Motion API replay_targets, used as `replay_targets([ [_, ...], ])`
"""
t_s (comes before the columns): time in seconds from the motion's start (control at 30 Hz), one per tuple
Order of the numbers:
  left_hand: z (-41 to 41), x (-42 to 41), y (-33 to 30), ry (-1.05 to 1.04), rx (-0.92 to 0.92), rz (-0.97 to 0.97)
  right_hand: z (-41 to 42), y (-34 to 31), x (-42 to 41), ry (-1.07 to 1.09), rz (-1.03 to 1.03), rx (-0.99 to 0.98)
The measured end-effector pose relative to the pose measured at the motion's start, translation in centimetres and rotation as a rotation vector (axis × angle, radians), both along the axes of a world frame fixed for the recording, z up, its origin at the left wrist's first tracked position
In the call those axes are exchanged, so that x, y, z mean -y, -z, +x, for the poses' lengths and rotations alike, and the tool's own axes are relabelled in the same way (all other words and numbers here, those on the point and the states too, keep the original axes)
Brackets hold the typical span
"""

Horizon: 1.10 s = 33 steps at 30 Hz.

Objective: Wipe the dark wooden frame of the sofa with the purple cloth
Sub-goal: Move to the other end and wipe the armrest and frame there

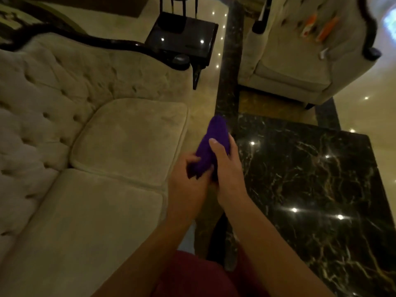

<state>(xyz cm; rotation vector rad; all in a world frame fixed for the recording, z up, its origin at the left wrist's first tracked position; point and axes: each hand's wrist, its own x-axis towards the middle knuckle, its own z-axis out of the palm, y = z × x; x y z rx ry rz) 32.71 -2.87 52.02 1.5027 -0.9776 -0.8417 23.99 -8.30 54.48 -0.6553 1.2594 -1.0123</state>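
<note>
A bunched purple cloth is held between both hands in the middle of the view, over the gap between sofa and table. My left hand grips its lower end; my right hand wraps its right side with the thumb on top. The beige tufted sofa fills the left. Its dark wooden frame curves along the top of the backrest and ends in a round scroll at the far arm, well beyond the hands.
A dark marble coffee table stands at the right. A black glossy side table sits behind the sofa's arm. A beige armchair with dark trim holds orange items at the upper right. Polished floor runs between them.
</note>
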Motion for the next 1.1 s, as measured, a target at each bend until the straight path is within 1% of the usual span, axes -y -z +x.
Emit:
replay_targets([
  [0.07, -0.1, 3.6, 0.9, 0.019, 0.046, -0.024, 0.9, 0.4, 4.8, 0.011, -0.060, -0.104],
  [0.13, 0.5, 7.9, 1.2, 0.031, 0.037, -0.006, 1.7, 0.6, 9.2, -0.054, -0.166, -0.272],
  [0.2, 1.7, 12.3, 0.8, 0.074, 0.025, 0.000, 2.3, 0.5, 13.5, -0.078, -0.210, -0.361],
  [0.33, 3.7, 20.4, -0.5, 0.166, 0.059, 0.025, 2.9, -0.8, 22.0, -0.047, -0.182, -0.351],
  [0.43, 5.4, 25.6, -0.7, 0.152, -0.034, 0.069, 4.0, -0.4, 27.5, -0.110, -0.227, -0.343],
  [0.47, 5.9, 27.4, -0.5, 0.162, -0.052, 0.078, 4.5, 0.0, 29.2, -0.125, -0.243, -0.356],
  [0.57, 7.3, 32.2, 0.0, 0.162, 0.000, 0.113, 6.0, 1.4, 34.1, -0.119, -0.300, -0.434],
  [0.63, 8.1, 35.3, 0.3, 0.157, -0.005, 0.126, 7.0, 2.4, 37.4, -0.149, -0.339, -0.496],
  [0.73, 9.2, 40.1, 0.2, 0.131, -0.037, 0.161, 7.5, 3.1, 42.9, -0.212, -0.342, -0.496],
  [0.8, 10.0, 45.0, 0.9, 0.018, -0.105, 0.208, 7.9, 4.1, 49.2, -0.297, -0.284, -0.506],
  [0.83, 10.0, 45.2, 0.4, -0.006, -0.132, 0.205, 7.5, 3.9, 49.9, -0.293, -0.271, -0.523],
  [0.9, 10.9, 49.3, 0.9, -0.128, -0.140, 0.245, 7.6, 4.6, 55.9, -0.363, -0.246, -0.533],
  [0.93, 11.4, 49.4, 0.7, -0.152, -0.128, 0.242, 7.5, 4.4, 56.7, -0.374, -0.246, -0.529],
  [1.0, 12.6, 52.0, 2.1, -0.288, -0.166, 0.289, 8.3, 5.6, 61.3, -0.482, -0.242, -0.578],
  [1.03, 13.2, 52.2, 2.2, -0.314, -0.166, 0.283, 8.5, 5.2, 62.1, -0.476, -0.271, -0.581],
  [1.1, 14.6, 54.4, 3.9, -0.448, -0.186, 0.347, 10.4, 6.4, 66.3, -0.511, -0.286, -0.622],
])
